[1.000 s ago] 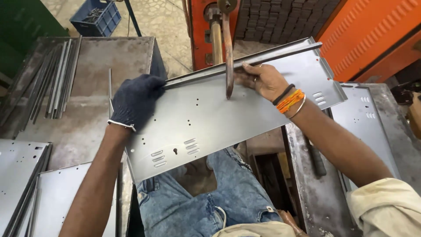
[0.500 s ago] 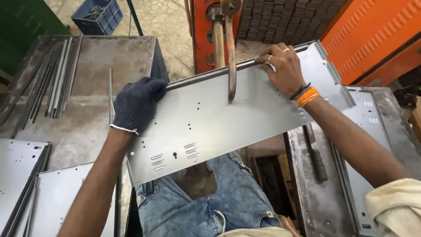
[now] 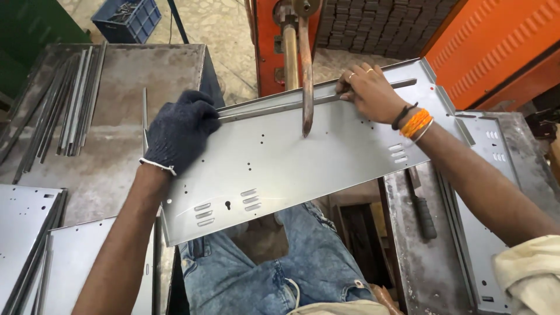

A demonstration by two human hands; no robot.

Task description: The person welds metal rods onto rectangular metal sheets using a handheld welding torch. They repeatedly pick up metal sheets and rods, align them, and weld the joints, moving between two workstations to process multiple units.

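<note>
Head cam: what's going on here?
A seated person holds a long grey sheet-metal panel across their lap, under a machine's vertical electrode arm. The gloved left hand grips the panel's left end. The bare right hand presses a narrow metal strip along the panel's far edge. The arm's tip sits at the panel just below the strip. More panels are stacked at lower left, and loose strips lie on the metal table.

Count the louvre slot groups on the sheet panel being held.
2. One group of slots sits near the lower left corner of the panel, around a keyhole; the other is at the right end, below the right hand. The wrist may hide more.
</note>
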